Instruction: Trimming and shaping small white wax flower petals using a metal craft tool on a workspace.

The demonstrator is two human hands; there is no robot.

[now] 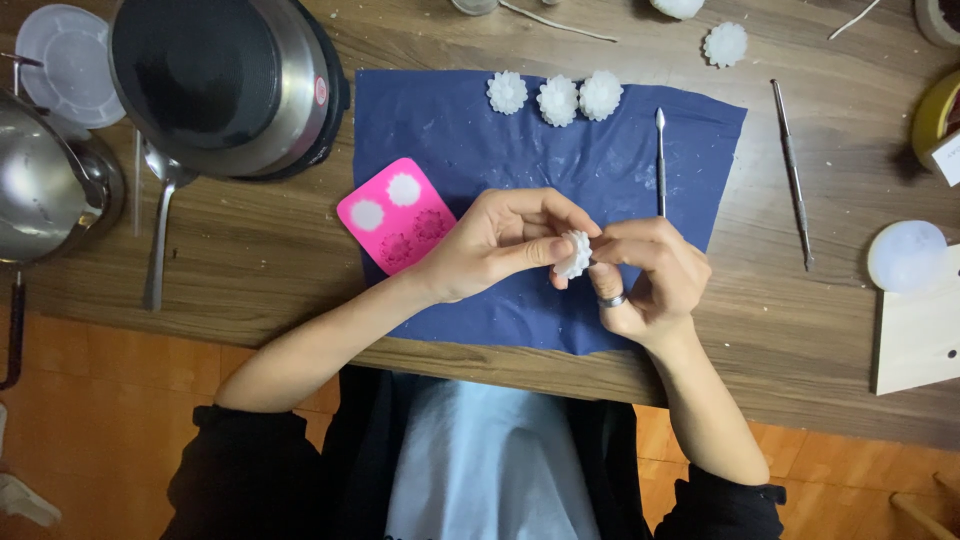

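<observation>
Both hands meet at the centre of the frame over a blue cloth [480,130]. Left hand [495,245] pinches a white wax flower [575,253] between thumb and fingers; right hand [645,275], a ring on one finger, has its fingertips closed on the flower's other side. Three finished flowers [556,97] lie in a row at the cloth's upper edge, another [725,44] sits beyond it, so several look unmoulded already. A pink mould [397,215] left of the hands has two cavities filled white and two that look empty. Metal tools [660,160] lie right of the cloth, a pot [225,80] stands at the upper left. Nothing blocks the hands on the surface [250,250].
</observation>
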